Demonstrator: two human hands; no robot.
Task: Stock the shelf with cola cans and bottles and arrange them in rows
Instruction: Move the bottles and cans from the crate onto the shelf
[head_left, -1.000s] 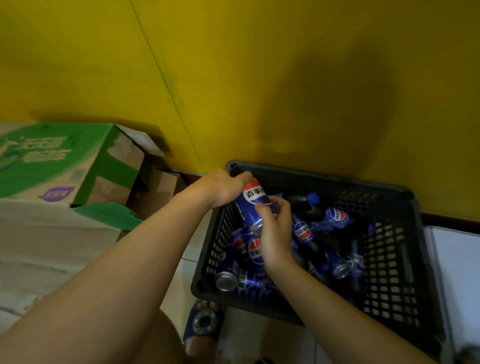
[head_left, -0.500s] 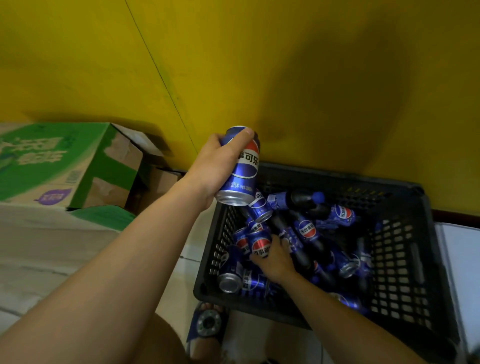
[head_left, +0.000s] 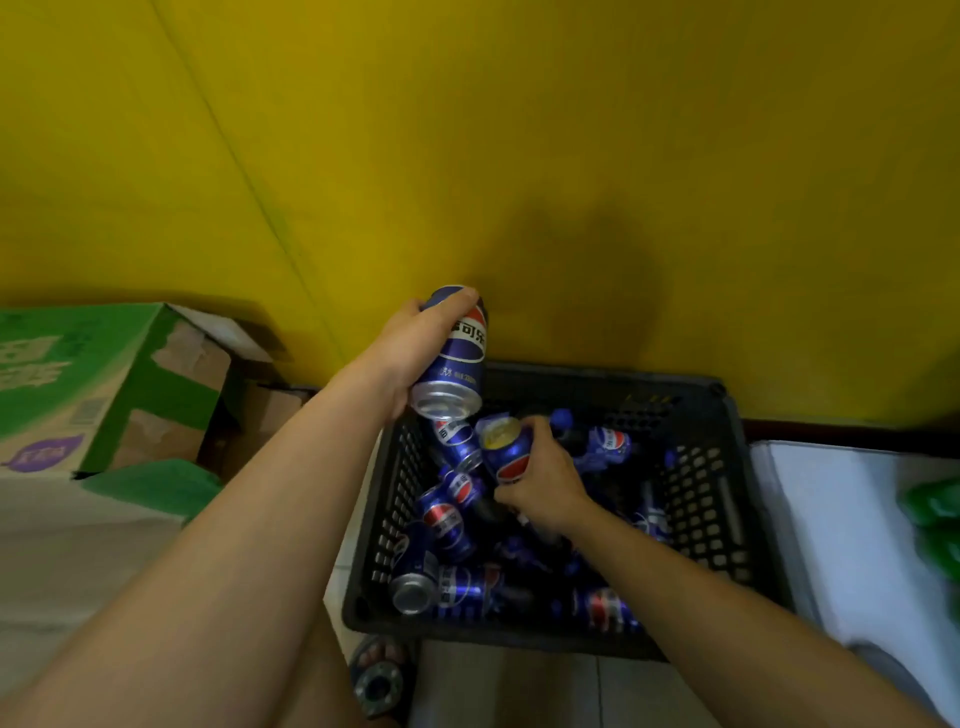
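A black plastic crate (head_left: 727, 519) on the floor holds several blue cola cans and dark cola bottles lying in a heap. My left hand (head_left: 410, 348) grips one blue cola can (head_left: 460, 358) upright above the crate's far left corner, its silver base facing me. Inside the crate, my right hand (head_left: 540, 488) grips a second blue can (head_left: 506, 449), tilted with its top toward the left hand's can. A cola bottle (head_left: 597, 441) with a blue cap lies just behind that hand. No shelf is in view.
A yellow wall (head_left: 519, 156) stands right behind the crate. Green and brown cardboard boxes (head_left: 104, 384) are stacked on the left. A white surface (head_left: 841, 519) with something green (head_left: 935, 519) on it lies at the right. My sandalled foot (head_left: 382, 675) is in front of the crate.
My left hand has kept its can raised above the crate. My right hand, which was down among the cans, has closed round one and lifted it toward the left hand.
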